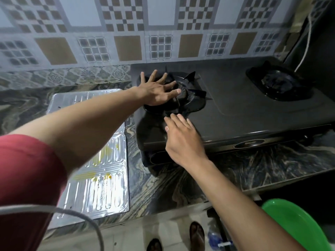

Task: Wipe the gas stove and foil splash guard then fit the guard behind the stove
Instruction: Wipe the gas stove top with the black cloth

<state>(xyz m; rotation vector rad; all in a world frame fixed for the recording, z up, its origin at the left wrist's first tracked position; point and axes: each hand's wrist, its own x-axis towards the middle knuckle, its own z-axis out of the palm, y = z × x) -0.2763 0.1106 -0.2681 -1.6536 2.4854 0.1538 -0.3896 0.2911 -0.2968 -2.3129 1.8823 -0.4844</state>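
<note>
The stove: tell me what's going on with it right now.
A person leans over the black two-burner gas stove on the marble counter. The left hand is spread flat on a dark cloth over the left burner, and the right hand rests open on the stove's front left corner. The foil splash guard lies flat on the counter left of the stove, with yellow stains, not yet fitted behind it.

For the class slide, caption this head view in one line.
Left hand spread flat on the stove's left burner, right hand beside it, foil guard lying on the counter.
</note>
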